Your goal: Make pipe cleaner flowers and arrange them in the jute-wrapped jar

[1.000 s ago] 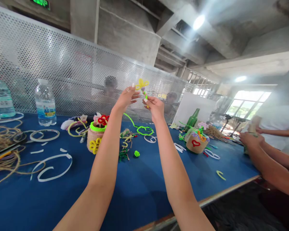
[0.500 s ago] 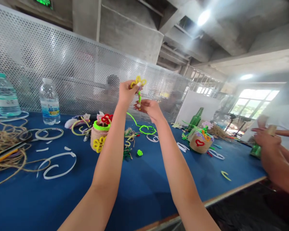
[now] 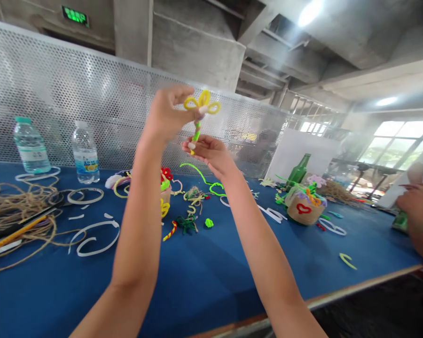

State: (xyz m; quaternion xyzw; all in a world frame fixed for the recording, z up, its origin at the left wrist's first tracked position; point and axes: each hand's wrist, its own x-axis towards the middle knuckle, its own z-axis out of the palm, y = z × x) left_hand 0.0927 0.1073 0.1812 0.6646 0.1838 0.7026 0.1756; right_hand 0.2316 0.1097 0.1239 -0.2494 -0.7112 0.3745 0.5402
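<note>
Firstly, jute twine (image 3: 17, 206) lies coiled at far left on a blue table (image 3: 56, 300), near an upright water bottle (image 3: 31, 143) and a second bottle (image 3: 85, 152). Their labels are too small to read, as is the lit green sign (image 3: 75, 16) overhead. At centre, the left hand (image 3: 165, 115) is raised, fingertips (image 3: 203, 109) pinched together on the middle of a pipe-cleaner flower (image 3: 201, 105), which has fuzzy yellow looped petals and a green stem. The right hand (image 3: 207, 155) sits just below, fingers slightly apart, their tips beside the lower stem; contact cannot be confirmed. Both hands are clear of the table. Further right stand a green glass bottle (image 3: 301, 170) and a burlap pot (image 3: 305, 209) bearing a red heart. At far right, a co-worker's hand (image 3: 418, 211) rests near a green object (image 3: 400, 221).
</note>
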